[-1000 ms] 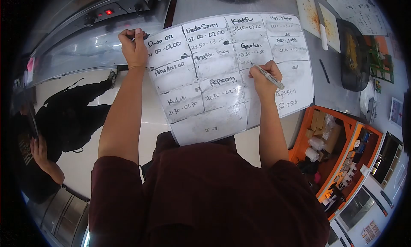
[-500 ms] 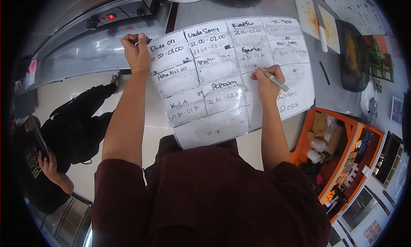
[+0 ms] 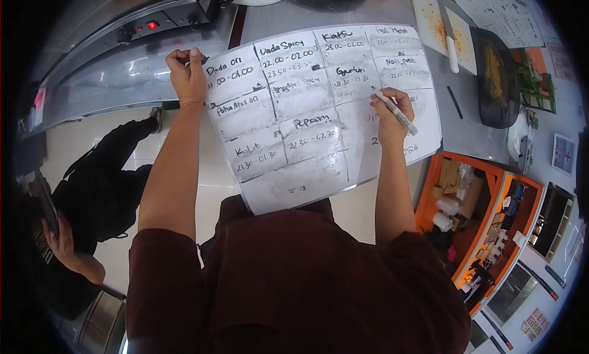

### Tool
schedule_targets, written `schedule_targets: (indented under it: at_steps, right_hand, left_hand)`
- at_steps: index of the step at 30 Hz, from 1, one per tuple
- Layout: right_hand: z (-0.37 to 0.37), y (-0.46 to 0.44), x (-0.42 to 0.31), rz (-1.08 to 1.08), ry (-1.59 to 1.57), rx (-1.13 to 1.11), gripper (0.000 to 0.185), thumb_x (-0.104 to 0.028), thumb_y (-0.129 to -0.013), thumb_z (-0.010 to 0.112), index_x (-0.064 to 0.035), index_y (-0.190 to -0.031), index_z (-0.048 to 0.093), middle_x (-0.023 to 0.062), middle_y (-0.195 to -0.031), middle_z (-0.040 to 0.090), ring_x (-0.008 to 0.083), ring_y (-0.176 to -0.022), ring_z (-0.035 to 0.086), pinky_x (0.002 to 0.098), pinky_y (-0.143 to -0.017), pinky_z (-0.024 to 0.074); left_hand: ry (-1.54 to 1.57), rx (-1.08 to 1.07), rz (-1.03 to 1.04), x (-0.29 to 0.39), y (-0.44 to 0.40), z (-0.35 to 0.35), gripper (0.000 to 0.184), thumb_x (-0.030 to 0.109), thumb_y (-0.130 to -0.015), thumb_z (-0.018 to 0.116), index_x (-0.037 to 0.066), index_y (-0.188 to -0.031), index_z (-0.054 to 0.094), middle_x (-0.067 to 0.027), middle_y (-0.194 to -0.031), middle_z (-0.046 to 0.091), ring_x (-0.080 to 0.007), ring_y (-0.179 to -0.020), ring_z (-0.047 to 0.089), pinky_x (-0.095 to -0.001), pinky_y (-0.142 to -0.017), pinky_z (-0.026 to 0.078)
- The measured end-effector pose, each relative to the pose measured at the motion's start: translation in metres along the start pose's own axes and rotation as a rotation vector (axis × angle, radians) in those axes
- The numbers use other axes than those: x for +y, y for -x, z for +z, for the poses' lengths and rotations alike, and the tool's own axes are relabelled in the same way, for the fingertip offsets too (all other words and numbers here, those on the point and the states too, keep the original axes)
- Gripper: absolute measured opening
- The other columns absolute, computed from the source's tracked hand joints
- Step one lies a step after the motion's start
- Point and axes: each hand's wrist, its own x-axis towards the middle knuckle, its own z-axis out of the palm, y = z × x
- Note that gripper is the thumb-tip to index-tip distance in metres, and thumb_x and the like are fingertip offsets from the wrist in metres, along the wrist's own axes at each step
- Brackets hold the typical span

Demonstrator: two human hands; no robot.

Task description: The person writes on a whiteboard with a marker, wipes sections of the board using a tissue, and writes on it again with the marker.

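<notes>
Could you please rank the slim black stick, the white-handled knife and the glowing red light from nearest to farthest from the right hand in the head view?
1. Slim black stick, just to the right of the right hand.
2. White-handled knife, upper right.
3. Glowing red light, far upper left.

On my feed, the right hand (image 3: 396, 119) has slid rightward across the whiteboard (image 3: 261, 195), bringing the tip of the marker (image 3: 396, 111) away from the faint last line of digits (image 3: 345, 93) under "Garden" and closer to that cell's right-hand border. From here I now see marks left of the wrist that the hand used to cover, while the "Agustus" lettering I could read earlier is hidden. Over on my left, the other person's hand (image 3: 61, 240) shows lower than a second ago.
</notes>
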Motion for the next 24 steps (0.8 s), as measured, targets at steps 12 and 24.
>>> schedule_targets:
  at_steps: [12, 24]
  right_hand:
    - [-0.01, -0.02, -0.002, 0.11, 0.178, -0.219, 0.019, 0.005, -0.079, 0.072, -0.0019, -0.083, 0.054, 0.0104, -0.078, 0.065, 0.0174, -0.067, 0.067, 0.0276, -0.057, 0.0545]
    - [-0.012, -0.02, 0.002, 0.072, 0.232, -0.233, 0.018, 0.006, -0.078, 0.069, -0.0015, -0.085, 0.055, 0.0096, -0.079, 0.066, 0.0124, -0.065, 0.063, 0.0244, -0.058, 0.052]
  left_hand:
    - [-0.019, 0.002, 0.0, 0.009, 0.001, 0.0, 0.031, 0.024, -0.098, 0.058, 0.0, -0.103, 0.039, -0.0127, -0.09, 0.062, -0.019, -0.081, 0.067, -0.0305, -0.079, 0.053]
    - [0.009, 0.013, -0.01, 0.007, 0.001, 0.0, 0.034, 0.027, -0.096, 0.061, 0.0, -0.101, 0.04, -0.0126, -0.086, 0.063, -0.0195, -0.078, 0.066, -0.0311, -0.076, 0.052]
